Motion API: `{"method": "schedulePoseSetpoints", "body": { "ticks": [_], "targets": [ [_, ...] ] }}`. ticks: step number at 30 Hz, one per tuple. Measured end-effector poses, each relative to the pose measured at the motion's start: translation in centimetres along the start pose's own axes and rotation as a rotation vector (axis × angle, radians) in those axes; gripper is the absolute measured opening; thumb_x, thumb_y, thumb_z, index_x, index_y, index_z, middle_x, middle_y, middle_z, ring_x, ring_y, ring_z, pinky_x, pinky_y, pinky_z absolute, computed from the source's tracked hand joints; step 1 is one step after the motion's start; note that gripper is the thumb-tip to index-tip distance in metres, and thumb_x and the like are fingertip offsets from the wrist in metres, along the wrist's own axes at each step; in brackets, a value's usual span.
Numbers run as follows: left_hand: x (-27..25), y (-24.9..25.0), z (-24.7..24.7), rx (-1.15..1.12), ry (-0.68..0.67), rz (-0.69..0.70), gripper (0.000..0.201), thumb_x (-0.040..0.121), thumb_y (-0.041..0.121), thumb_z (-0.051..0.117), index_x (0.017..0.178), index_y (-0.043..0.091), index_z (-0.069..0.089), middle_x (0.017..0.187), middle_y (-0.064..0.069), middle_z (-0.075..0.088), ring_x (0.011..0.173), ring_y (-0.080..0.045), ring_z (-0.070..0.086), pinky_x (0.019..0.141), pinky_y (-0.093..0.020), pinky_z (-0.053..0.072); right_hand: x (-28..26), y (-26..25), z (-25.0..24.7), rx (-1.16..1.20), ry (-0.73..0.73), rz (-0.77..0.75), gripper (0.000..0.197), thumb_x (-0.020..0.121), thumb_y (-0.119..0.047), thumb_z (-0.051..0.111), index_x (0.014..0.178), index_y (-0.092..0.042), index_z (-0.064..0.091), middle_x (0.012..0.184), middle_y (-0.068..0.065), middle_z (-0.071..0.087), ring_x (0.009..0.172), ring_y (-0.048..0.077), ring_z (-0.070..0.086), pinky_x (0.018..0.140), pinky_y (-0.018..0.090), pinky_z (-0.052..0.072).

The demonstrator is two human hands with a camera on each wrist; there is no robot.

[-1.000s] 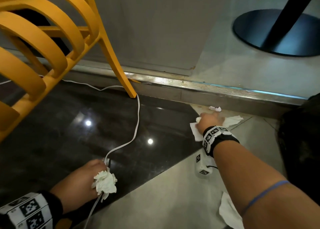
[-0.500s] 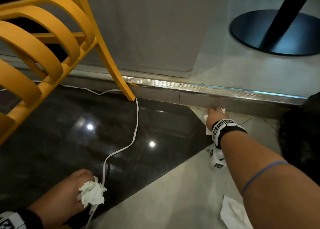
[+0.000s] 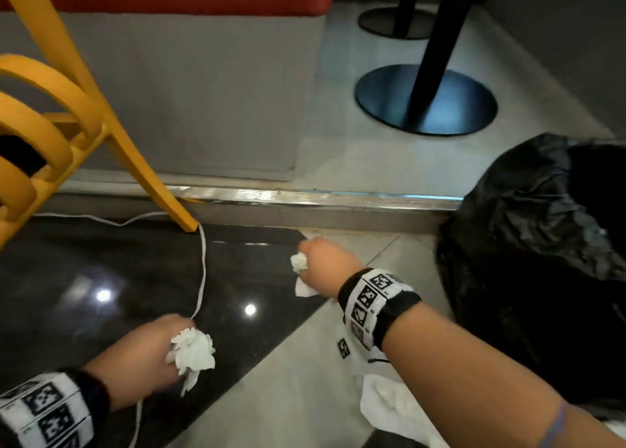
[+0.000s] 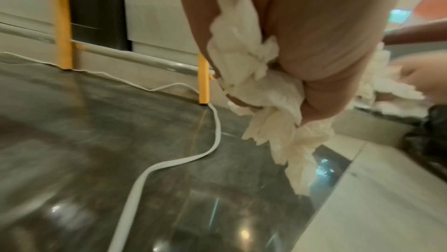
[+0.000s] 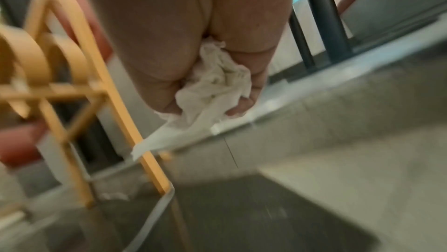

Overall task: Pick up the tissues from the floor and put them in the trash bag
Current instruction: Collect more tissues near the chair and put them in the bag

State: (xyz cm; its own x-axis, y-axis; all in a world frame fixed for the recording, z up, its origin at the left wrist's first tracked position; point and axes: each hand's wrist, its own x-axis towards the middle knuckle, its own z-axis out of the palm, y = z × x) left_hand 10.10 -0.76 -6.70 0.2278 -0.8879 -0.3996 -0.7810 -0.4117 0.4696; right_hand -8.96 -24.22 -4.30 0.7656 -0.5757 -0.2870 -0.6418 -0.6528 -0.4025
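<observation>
My left hand (image 3: pixel 159 352) grips a crumpled white tissue wad (image 3: pixel 193 352) above the dark polished floor, low at the left; its curled fingers (image 4: pixel 321 76) wrap the wad (image 4: pixel 266 91). My right hand (image 3: pixel 321 261) holds crumpled tissues (image 3: pixel 299 263) in its fist above the floor, near the metal step edge; the wrist view shows the tissues (image 5: pixel 215 87) bunched in the palm. Another white tissue (image 3: pixel 389 407) lies on the light tile under my right forearm. The black trash bag (image 3: pixel 535 251) stands at the right with its mouth facing up.
A yellow chair (image 3: pixel 50 115) stands at the left, one leg beside a white cable (image 3: pixel 202 271) that runs across the dark floor. A metal-edged step (image 3: pixel 305 197) crosses behind the hands. A black table base (image 3: pixel 423 102) sits on the raised floor beyond.
My right hand has gathered the tissues that lay by the step and lifted them off the floor in its fist. The left hand keeps its wad. The view has tilted up, showing the trash bag.
</observation>
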Motion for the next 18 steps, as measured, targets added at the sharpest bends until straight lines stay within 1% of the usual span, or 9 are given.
{"method": "schedulePoseSetpoints", "body": {
  "ticks": [2,5,8,10,12,14,15,16,18],
  "targets": [
    [2.1,2.5,-0.7,0.041,-0.036,0.049,0.012,0.071,0.037,0.069,0.077,0.03,0.062,0.079,0.008,0.064,0.077,-0.002,0.063,0.076,-0.017,0.048,-3.1,-0.9,-5.6,0.066,0.211,-0.056,0.013,0.085,-0.018,0.056,0.096,-0.01,0.058,0.101,0.012,0.059,0.091,0.027,0.058,0.071,0.027,0.038],
    [5.1,6.0,-1.4,0.024,-0.019,0.145,0.013,0.067,0.031,0.067,0.075,0.037,0.058,0.079,0.017,0.063,0.07,0.001,0.06,0.068,-0.018,0.047,-9.0,-0.1,-14.9,0.135,0.567,-0.052,0.009,0.082,-0.015,0.057,0.09,-0.01,0.057,0.093,0.011,0.059,0.086,0.025,0.053,0.071,0.031,0.04],
    [7.9,8.8,-1.4,0.028,0.027,0.178,0.016,0.069,0.026,0.071,0.067,0.027,0.055,0.068,0.009,0.06,0.068,-0.004,0.06,0.071,-0.032,0.051,-15.6,4.0,-21.8,0.154,0.903,0.15,0.01,0.078,-0.021,0.055,0.085,-0.014,0.054,0.084,0.005,0.055,0.082,0.022,0.051,0.069,0.03,0.037],
    [9.2,11.1,-1.2,0.034,0.073,0.191,0.015,0.069,0.027,0.073,0.072,0.024,0.058,0.073,0.008,0.063,0.074,-0.009,0.063,0.074,-0.033,0.052,-18.9,8.1,-24.3,0.129,1.01,0.37,0.02,0.078,-0.025,0.053,0.092,-0.011,0.056,0.091,0.01,0.057,0.088,0.025,0.054,0.07,0.028,0.035],
    [9.8,13.9,-0.9,0.006,0.086,0.214,0.014,0.071,0.02,0.073,0.076,0.019,0.06,0.077,0.005,0.066,0.078,-0.018,0.064,0.076,-0.034,0.05,-21.0,12.3,-24.6,0.078,0.936,0.628,0.03,0.084,-0.025,0.055,0.108,-0.008,0.056,0.11,0.017,0.06,0.103,0.032,0.055,0.075,0.031,0.037],
    [10.3,16.5,-0.9,-0.006,0.074,0.263,0.012,0.073,0.015,0.071,0.079,0.017,0.061,0.083,0.0,0.068,0.083,-0.024,0.064,0.075,-0.033,0.047,-22.1,15.5,-23.2,-0.048,0.657,0.785,0.05,0.085,-0.034,0.06,0.126,-0.009,0.049,0.127,0.021,0.054,0.115,0.036,0.051,0.087,0.036,0.041],
    [10.4,18.0,-1.2,-0.009,0.061,0.302,0.013,0.074,0.018,0.072,0.083,0.019,0.062,0.086,0.0,0.069,0.087,-0.023,0.065,0.075,-0.032,0.046,-23.0,16.5,-22.4,-0.091,0.518,0.824,0.062,0.084,-0.041,0.061,0.135,-0.011,0.043,0.134,0.019,0.051,0.12,0.036,0.05,0.094,0.039,0.042],
    [10.7,19.2,-1.4,-0.019,0.054,0.336,0.018,0.073,0.025,0.074,0.087,0.022,0.063,0.09,0.002,0.069,0.09,-0.022,0.065,0.078,-0.032,0.046,-23.8,17.2,-21.9,-0.111,0.447,0.846,0.07,0.084,-0.047,0.061,0.14,-0.013,0.037,0.138,0.017,0.048,0.123,0.035,0.049,0.099,0.04,0.042],
    [10.9,22.1,-2.2,-0.047,0.048,0.394,0.033,0.068,0.042,0.073,0.095,0.026,0.063,0.096,0.006,0.069,0.094,-0.019,0.064,0.084,-0.035,0.049,-25.8,18.1,-22.3,-0.103,0.487,0.864,0.07,0.088,-0.047,0.056,0.144,-0.014,0.031,0.14,0.015,0.048,0.124,0.034,0.049,0.103,0.043,0.042]
  ]
}}
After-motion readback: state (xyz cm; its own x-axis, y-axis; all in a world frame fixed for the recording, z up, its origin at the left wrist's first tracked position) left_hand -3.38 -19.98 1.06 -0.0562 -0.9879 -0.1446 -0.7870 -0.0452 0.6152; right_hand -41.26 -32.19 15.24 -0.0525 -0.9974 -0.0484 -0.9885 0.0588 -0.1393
